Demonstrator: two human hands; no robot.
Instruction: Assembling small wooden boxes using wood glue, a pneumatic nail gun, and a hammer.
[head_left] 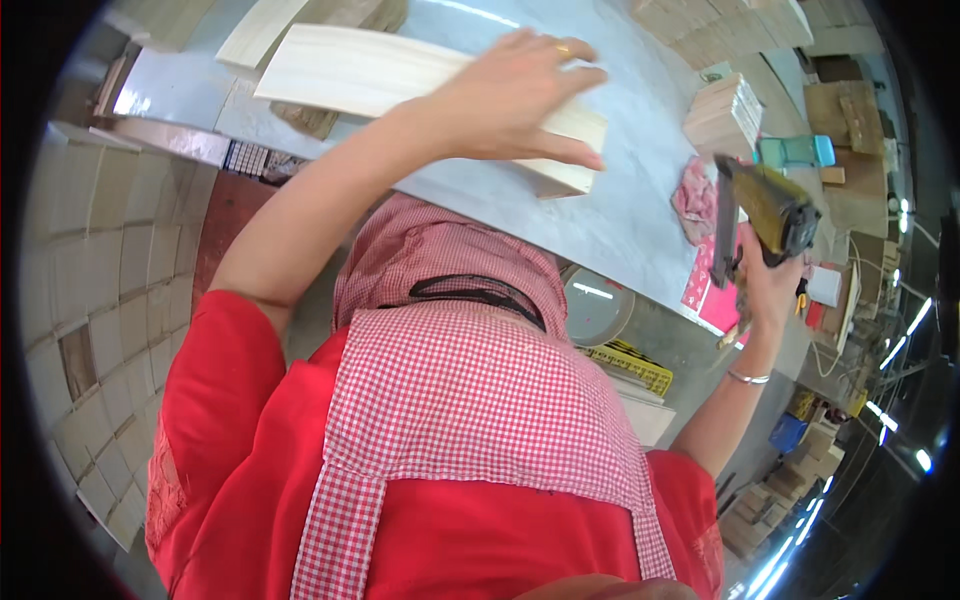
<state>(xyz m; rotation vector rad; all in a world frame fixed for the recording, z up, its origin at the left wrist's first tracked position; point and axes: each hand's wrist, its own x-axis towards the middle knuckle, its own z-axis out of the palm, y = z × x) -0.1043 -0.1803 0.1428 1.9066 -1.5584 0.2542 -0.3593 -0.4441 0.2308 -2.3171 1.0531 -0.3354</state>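
My left hand [515, 100] lies flat, fingers spread, on the near end of a long pale wooden board [350, 70] that rests on a grey worktable [640, 225]. My right hand [768, 285] is raised beside the table's right edge and grips a yellow and black nail gun [770, 205], which points up and away from the board. The gun is well to the right of the board and touches nothing on the table. My red shirt and red-checked apron fill the lower middle of the view.
A stack of small wooden pieces [725, 110], a pink cloth [695, 200] and a teal tool [795, 150] sit at the table's right. More wood pieces [730, 25] lie at the far side. Pale blocks [110, 250] are stacked at left. A round white container [595, 305] stands below the table.
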